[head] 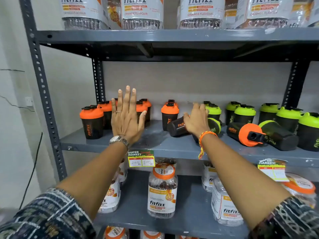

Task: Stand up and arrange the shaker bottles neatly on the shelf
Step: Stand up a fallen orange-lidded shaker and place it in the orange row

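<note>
Black shaker bottles stand on the grey middle shelf (155,145). Orange-lidded ones (91,121) stand upright at the left and one (170,114) in the middle. Green-lidded ones (244,113) stand at the right. A black shaker (176,126) lies on its side mid-shelf, and my right hand (196,120) rests over it with fingers curled on it. A green-lidded one (214,125) lies just behind that hand. Further right lie an orange-lidded shaker (245,133) and a green-lidded one (278,135). My left hand (126,116) is raised flat, fingers spread, in front of the upright orange group, holding nothing.
The top shelf holds large Fitfizz jars (141,12). Below, more Fitfizz jars (162,190) stand on the lower shelf. Price tags (141,159) hang from the middle shelf's front edge. A perforated grey upright (43,94) frames the left side, with a wall beyond.
</note>
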Demonstrator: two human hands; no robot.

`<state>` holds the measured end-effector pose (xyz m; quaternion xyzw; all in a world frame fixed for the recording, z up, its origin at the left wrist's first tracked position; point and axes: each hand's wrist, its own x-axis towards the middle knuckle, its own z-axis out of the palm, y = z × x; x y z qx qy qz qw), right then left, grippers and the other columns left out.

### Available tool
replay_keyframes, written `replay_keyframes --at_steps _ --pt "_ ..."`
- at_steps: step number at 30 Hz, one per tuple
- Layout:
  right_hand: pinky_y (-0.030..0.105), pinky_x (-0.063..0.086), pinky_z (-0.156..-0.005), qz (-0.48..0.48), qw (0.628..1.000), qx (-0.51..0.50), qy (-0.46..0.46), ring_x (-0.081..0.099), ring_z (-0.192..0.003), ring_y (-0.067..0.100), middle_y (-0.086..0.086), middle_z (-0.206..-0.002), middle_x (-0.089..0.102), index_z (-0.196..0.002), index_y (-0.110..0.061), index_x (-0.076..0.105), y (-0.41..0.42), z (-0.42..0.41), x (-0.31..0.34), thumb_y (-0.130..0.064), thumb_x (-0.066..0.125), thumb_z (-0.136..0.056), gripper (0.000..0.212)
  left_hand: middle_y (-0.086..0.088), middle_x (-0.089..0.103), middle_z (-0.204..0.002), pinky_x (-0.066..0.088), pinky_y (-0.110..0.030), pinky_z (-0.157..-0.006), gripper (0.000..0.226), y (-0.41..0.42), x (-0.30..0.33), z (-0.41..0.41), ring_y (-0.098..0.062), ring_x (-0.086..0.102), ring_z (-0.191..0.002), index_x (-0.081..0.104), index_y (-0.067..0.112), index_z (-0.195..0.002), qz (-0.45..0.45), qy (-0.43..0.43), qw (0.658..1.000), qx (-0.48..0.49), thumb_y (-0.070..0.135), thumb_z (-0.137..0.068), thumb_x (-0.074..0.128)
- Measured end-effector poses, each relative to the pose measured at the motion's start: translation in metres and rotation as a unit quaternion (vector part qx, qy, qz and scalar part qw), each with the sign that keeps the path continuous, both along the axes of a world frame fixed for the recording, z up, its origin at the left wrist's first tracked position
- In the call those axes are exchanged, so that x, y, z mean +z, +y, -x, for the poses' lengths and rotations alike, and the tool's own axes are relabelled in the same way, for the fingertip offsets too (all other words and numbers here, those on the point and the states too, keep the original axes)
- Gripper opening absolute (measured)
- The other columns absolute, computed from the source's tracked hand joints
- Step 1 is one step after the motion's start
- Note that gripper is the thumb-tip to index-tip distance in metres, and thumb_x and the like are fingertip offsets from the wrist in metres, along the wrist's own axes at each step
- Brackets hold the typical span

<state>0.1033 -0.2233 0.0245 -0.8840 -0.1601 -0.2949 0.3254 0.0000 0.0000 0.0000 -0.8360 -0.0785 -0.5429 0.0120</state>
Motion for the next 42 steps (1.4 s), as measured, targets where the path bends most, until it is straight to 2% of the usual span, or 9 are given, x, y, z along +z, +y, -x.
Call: replay_keyframes --at_steps 4,8,13,20,23,26,31,35,42 --pt "0.048 0.031 -0.112 0.009 0.996 -0.016 0.091 0.04 -0.132 0.049 0.03 -0.14 0.045 -0.136 0.005 0.048 0.016 -0.008 -0.008 -0.034 0.053 -0.101 0.053 -0.006 0.012 -0.171 0.0 -0.047 -0.128 0.075 0.016 -0.019 0.017 -0.026 0.005 -0.159 0.015 0.016 -0.162 0.019 0.021 1.0 -0.008 0.049 -0.098 0.036" --pt "0.047 0.029 -0.113 0.023 0.994 -0.031 0.098 0.039 -0.133 0.047 0.029 -0.142 0.043 -0.138 0.004 0.046 0.025 -0.016 -0.014 -0.041 0.051 -0.102 0.058 -0.008 0.025 -0.167 0.007 -0.046 -0.129 0.07 0.035 -0.052 0.028 -0.026 0.019 -0.156 0.025 0.014 -0.16 0.052 0.079 0.995 -0.03 0.048 -0.099 0.033" --pt "0.046 0.027 -0.112 0.093 0.99 -0.046 0.092 0.038 -0.137 0.043 0.027 -0.146 0.045 -0.141 0.006 0.043 0.034 -0.027 -0.017 -0.044 0.044 -0.104 0.062 -0.013 0.045 -0.156 0.017 -0.044 -0.126 0.065 0.056 -0.089 0.036 -0.033 0.037 -0.148 0.039 0.01 -0.153 0.074 0.126 0.988 -0.052 0.046 -0.099 0.034" --pt "0.047 0.032 -0.113 0.076 0.982 -0.063 0.158 0.04 -0.136 0.048 0.029 -0.146 0.043 -0.142 0.002 0.041 0.044 -0.032 -0.014 -0.051 0.055 -0.097 0.071 -0.012 0.059 -0.143 0.034 -0.048 -0.117 0.058 0.082 -0.113 0.032 -0.033 0.053 -0.133 0.05 0.014 -0.144 0.089 0.156 0.981 -0.07 0.048 -0.099 0.036" --pt "0.048 0.036 -0.112 0.058 0.983 -0.074 0.16 0.041 -0.133 0.048 0.026 -0.146 0.039 -0.143 0.0 0.041 0.047 -0.028 -0.015 -0.055 0.064 -0.09 0.08 -0.007 0.064 -0.135 0.036 -0.044 -0.106 0.054 0.09 -0.122 0.034 -0.031 0.058 -0.12 0.057 0.017 -0.136 0.048 0.157 0.983 -0.077 0.047 -0.098 0.035" --pt "0.049 0.039 -0.111 0.037 0.984 -0.066 0.162 0.042 -0.133 0.048 0.023 -0.145 0.039 -0.143 -0.002 0.041 0.048 -0.023 -0.016 -0.053 0.071 -0.085 0.083 -0.008 0.066 -0.132 0.034 -0.041 -0.105 0.051 0.095 -0.127 0.035 -0.029 0.058 -0.116 0.059 0.017 -0.132 0.024 0.146 0.986 -0.084 0.046 -0.097 0.037" --pt "0.046 0.038 -0.109 -0.014 0.988 -0.081 0.13 0.043 -0.129 0.048 0.026 -0.144 0.038 -0.14 0.004 0.044 0.05 -0.016 -0.022 -0.051 0.067 -0.09 0.077 -0.007 0.066 -0.132 0.035 -0.041 -0.104 0.051 0.098 -0.127 0.035 -0.028 0.059 -0.116 0.059 0.016 -0.132 0.014 0.151 0.985 -0.088 0.048 -0.097 0.038" --pt "0.047 0.03 -0.113 -0.026 0.984 -0.087 0.155 0.037 -0.137 0.044 0.024 -0.145 0.044 -0.142 0.005 0.043 0.054 -0.017 -0.027 -0.057 0.051 -0.097 0.077 -0.007 0.065 -0.133 0.034 -0.041 -0.105 0.052 0.099 -0.128 0.034 -0.028 0.058 -0.118 0.06 0.017 -0.132 0.019 0.152 0.984 -0.088 0.049 -0.097 0.039" --pt "0.045 0.037 -0.108 -0.135 0.969 -0.083 0.187 0.039 -0.137 0.045 0.023 -0.148 0.043 -0.143 0.0 0.046 0.059 -0.018 -0.04 -0.058 0.062 -0.089 0.08 -0.007 0.065 -0.132 0.034 -0.04 -0.106 0.048 0.101 -0.134 0.029 -0.027 0.058 -0.118 0.058 0.017 -0.131 0.013 0.126 0.987 -0.093 0.047 -0.097 0.042"
